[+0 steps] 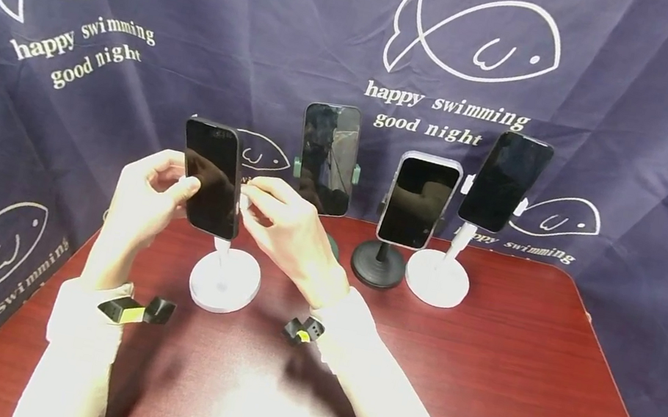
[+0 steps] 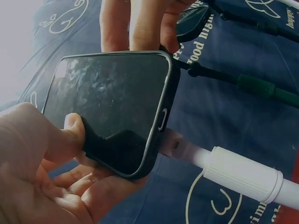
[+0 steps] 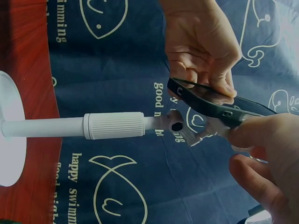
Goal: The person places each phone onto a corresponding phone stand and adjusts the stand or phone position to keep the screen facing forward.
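A black smartphone stands upright against the head of a white phone stand. My left hand grips its left side, thumb on the screen and fingers behind, as the left wrist view shows. On the opposite side my right hand has its fingers curled at the phone's edge. In the right wrist view the right thumb and fingers pinch the pale clamp behind the phone. The stand's ribbed white collar and pivot joint show below. The back of the clamp is mostly hidden.
Behind to the right, more phones sit on stands: one in a green holder, one on a black stand, one on a white stand. They stand on a reddish wooden table before a dark blue fish-print cloth.
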The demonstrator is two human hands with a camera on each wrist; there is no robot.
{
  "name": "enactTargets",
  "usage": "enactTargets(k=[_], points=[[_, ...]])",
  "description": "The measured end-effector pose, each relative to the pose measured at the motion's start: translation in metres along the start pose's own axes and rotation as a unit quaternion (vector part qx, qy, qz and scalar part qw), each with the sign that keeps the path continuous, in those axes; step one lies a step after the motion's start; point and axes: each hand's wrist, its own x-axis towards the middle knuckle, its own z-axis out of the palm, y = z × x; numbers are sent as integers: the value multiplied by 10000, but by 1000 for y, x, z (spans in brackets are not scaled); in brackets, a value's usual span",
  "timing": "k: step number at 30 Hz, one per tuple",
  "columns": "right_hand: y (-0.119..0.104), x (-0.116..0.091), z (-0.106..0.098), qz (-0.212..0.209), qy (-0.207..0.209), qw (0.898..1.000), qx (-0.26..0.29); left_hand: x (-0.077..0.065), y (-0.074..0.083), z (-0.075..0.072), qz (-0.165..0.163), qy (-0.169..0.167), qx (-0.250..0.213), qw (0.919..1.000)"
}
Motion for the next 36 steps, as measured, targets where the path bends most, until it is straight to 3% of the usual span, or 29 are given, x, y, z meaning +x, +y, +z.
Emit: enactTargets(k=[9,19,27,31,36], points=[[-1,0,-1,-38,-28,10000,-56,-3,3,0,269,298,1306,9906],[-2,-2,-3,-49,-89,9999,-112,-5,5,1,372,468,1578,9857],[-5,-4,3,-14,88,9998,-171,-7,5,5,525,766,1977,9759],[-6,-8,10,542,122,9968,581,-9,5,8,563,859,2008,9742],[-10,-20,22,1723,-110,9730,1534,-11,5,11,573,961,1945,9745]])
